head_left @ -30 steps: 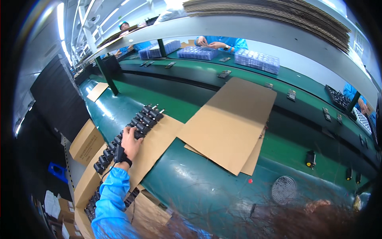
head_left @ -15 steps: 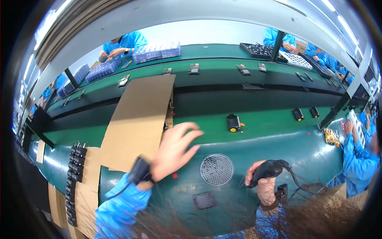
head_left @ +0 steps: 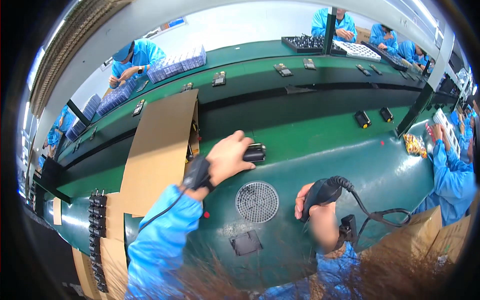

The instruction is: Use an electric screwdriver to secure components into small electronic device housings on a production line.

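Note:
My left hand (head_left: 229, 156) reaches over the green belt, its thumb and fingers closed around the left end of a small black box-shaped device (head_left: 256, 152). That device lies sideways, and the fingers cover part of it. In my right hand (head_left: 322, 220) is a black corded hand tool (head_left: 322, 193); its working end is hidden. A thick black cord (head_left: 357, 200) runs from its top. Between the hands, on the green work surface, sits a round grey dish (head_left: 257, 202) with a grid of small cells. Nearer to me lies a flat dark square piece (head_left: 245, 243).
A cardboard sheet (head_left: 159, 145) leans left of my left hand. Several black devices (head_left: 97, 225) stand in a row at far left. Two more (head_left: 362, 119) rest on the belt to the right. Co-workers in blue sit across and at right, beside a yellow bag (head_left: 414, 145).
My left hand has moved forward and closed on the black device, which has turned sideways and come left. The view has shifted a little. My right hand still holds the corded tool.

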### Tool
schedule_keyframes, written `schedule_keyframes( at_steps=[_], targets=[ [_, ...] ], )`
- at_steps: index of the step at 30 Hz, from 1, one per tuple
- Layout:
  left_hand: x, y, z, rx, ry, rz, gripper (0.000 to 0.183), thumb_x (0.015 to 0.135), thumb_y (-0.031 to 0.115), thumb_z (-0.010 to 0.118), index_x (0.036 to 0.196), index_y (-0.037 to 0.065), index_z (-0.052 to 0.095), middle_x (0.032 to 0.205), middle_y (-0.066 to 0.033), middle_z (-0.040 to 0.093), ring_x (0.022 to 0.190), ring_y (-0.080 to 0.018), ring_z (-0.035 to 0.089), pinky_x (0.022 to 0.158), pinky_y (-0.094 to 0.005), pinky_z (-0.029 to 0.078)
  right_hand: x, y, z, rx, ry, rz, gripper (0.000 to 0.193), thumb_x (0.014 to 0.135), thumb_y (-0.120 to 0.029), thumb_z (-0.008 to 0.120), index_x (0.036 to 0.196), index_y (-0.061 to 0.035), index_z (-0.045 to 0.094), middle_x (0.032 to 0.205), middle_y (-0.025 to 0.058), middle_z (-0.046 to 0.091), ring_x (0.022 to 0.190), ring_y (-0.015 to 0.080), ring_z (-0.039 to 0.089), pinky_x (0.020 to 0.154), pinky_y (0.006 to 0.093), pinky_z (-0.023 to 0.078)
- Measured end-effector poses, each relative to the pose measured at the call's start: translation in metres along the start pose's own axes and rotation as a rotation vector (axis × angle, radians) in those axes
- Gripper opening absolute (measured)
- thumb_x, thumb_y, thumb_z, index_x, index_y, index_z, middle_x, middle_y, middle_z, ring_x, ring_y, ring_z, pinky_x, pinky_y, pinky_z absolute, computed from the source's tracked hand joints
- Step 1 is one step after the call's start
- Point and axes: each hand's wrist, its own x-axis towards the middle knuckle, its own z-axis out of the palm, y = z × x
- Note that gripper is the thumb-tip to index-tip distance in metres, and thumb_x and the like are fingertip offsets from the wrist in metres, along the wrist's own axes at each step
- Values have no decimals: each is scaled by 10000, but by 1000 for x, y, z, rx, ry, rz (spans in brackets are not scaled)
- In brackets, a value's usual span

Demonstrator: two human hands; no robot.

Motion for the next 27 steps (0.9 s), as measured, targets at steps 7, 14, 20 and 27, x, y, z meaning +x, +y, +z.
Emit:
schedule_keyframes(
  at_steps=[7,14,20,27],
  targets=[
    [-161,79,-37,-203,40,-143,731,656,518,912,1156,41,674,998,-121,611,936,-329,631,818,-434,522,1,-3,4,-43,11,-54,644,853,-510,820,1135,22,592,794,71,630,695,148,620,623,291,513],
    [-205,113,15,-89,-46,-138,678,727,474,889,1213,54,672,1044,-87,567,972,-280,568,846,-428,493,2,3,0,-154,55,-67,720,879,-613,752,1150,26,557,781,78,627,662,160,615,620,305,513],
    [-207,111,15,-137,-18,-108,658,772,457,864,1262,70,656,1073,-84,557,1001,-278,549,861,-429,494,-1,-10,19,-83,23,-53,818,826,-727,710,1148,-4,503,723,62,584,605,157,592,572,315,514],
    [-202,105,25,-169,27,-53,666,803,443,844,1303,59,631,1173,-88,572,1051,-279,558,902,-423,483,6,-22,52,-164,-46,-59,811,833,-837,576,1102,-83,443,702,31,518,552,153,533,561,327,483]
  ],
)
